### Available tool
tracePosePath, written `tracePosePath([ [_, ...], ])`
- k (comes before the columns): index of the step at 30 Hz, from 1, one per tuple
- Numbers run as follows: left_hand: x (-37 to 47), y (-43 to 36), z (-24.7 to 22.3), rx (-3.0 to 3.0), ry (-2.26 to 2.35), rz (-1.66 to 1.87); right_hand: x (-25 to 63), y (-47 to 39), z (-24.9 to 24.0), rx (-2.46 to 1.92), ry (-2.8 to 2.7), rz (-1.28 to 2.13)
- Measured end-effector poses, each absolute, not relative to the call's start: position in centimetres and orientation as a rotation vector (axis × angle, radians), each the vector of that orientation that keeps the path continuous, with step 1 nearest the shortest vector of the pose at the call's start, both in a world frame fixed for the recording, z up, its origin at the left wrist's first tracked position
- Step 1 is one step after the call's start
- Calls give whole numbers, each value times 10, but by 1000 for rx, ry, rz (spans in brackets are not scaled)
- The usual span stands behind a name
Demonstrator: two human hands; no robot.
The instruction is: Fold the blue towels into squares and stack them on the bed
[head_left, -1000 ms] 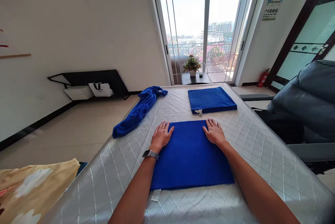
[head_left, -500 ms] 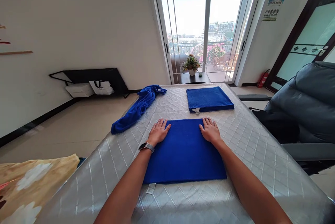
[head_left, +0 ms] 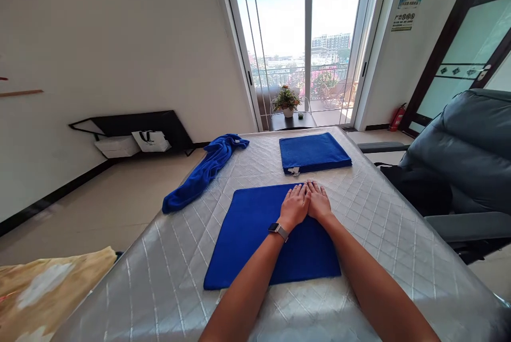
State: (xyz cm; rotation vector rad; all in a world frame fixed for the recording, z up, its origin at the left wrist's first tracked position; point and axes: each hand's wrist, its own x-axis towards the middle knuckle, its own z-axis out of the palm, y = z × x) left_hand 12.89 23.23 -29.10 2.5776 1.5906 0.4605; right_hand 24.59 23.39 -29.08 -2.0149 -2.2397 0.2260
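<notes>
A blue towel (head_left: 243, 235) lies spread flat as a rectangle on the silver quilted mattress (head_left: 167, 257). Near its far right corner, my left hand (head_left: 295, 204) rests palm down with fingers stretched out. Right beside it and touching it, my right hand (head_left: 319, 201) also lies flat on the towel's far right edge. Neither hand grips anything. Beyond them sits a stack of folded blue towels (head_left: 315, 151) with a white tag at its near corner. To the far left, a crumpled blue towel (head_left: 203, 174) lies along the mattress edge.
A dark padded armchair (head_left: 467, 155) stands against the mattress's right side. On the left floor are a tan patterned blanket (head_left: 80, 278) and a white paper bag (head_left: 151, 141) on a black frame. A potted plant (head_left: 287, 101) stands on a small table before the glass door.
My left hand has moved right across the towel, from its far left corner to beside my right hand. My right hand stays near the far right corner. The view has shifted slightly.
</notes>
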Motion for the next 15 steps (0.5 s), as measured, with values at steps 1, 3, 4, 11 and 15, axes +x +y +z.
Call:
tracePosePath([
  [1,129,232,-292,2568,1595,459,246,234,-291,-2013,-2235,225],
  [3,118,234,-293,2562,1627,441,244,234,-290,-2013,-2202,233],
  [4,109,235,-293,2565,1654,425,243,234,-289,-2016,-2179,239],
  [11,-18,244,-288,2436,2010,242,239,236,-289,-2036,-2119,274],
  [15,-84,245,-294,2272,2191,207,239,235,-291,-2051,-2121,262],
])
